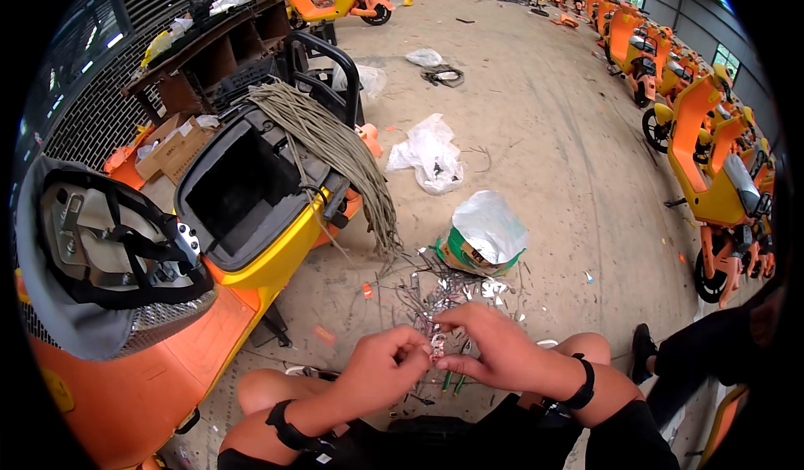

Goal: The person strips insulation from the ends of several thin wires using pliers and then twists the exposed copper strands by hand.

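Both hands meet in front of my knees around a small whitish piece with reddish spots (437, 346), too small to name. My left hand (387, 368) is closed, thumb and forefinger pinching its left side. From the right, my right hand (498, 353) grips it between thumb and fingers. Just beneath, green-handled tools that look like pliers (453, 381) lie on the floor, partly hidden by my right hand. A tangle of thin wire scraps and white bits (425, 290) spreads beyond my fingers.
A green sack with a silvery lining (489, 227) stands beyond the scraps. At left is a yellow-orange scooter (280, 256) with an open storage box, coiled rope (335, 143) and a grey bag (126, 323). Another person's dark-clothed leg (699, 357) is close at right, near parked scooters (708, 156).
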A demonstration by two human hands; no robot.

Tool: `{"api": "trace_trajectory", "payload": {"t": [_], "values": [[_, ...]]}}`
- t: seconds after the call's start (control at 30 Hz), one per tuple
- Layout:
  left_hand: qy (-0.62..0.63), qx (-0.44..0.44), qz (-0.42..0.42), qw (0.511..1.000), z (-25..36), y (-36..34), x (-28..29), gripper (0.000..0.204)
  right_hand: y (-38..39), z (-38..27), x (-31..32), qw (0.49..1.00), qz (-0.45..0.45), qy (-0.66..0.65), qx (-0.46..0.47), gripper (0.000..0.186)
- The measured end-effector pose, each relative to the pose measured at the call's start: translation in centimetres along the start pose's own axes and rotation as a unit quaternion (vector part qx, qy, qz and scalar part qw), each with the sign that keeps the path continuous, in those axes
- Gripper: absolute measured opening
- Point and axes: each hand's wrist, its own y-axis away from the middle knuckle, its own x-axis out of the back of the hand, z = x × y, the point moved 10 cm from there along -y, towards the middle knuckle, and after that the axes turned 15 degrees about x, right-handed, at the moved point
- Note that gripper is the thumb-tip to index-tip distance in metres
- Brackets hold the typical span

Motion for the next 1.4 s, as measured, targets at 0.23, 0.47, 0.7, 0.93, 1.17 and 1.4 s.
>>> {"api": "trace_trajectory", "payload": {"t": [0.23,0.47,0.7,0.93,1.17,1.4], "values": [[0.304,0.235,-0.305,0.871,-3.7,0.1,-3.6,0.008,-0.2,-3.4,0.2,0.965,-0.070,0.158,0.196,0.026],[0.003,0.039,-0.117,0.992,-0.1,0.1,-1.4,0.010,1.3,1.9,-1.0,0.991,-0.021,-0.092,-0.097,0.019],[-0.391,-0.410,0.129,0.814,6.2,4.4,-2.8,0.020,6.2,5.9,-6.1,0.776,0.001,-0.476,-0.414,0.032],[0.040,0.089,-0.081,0.992,-1.6,-0.5,-0.7,0.012,-0.3,-0.8,0.1,0.997,-0.024,0.059,0.033,0.029],[0.317,0.236,-0.291,0.871,-3.5,-0.3,-3.4,0.008,0.0,-2.8,0.2,0.972,-0.059,0.155,0.165,0.033],[0.275,0.193,-0.293,0.895,-2.8,-0.2,-3.6,0.010,-0.1,-2.1,1.0,0.985,-0.017,0.074,0.155,0.020]]}}
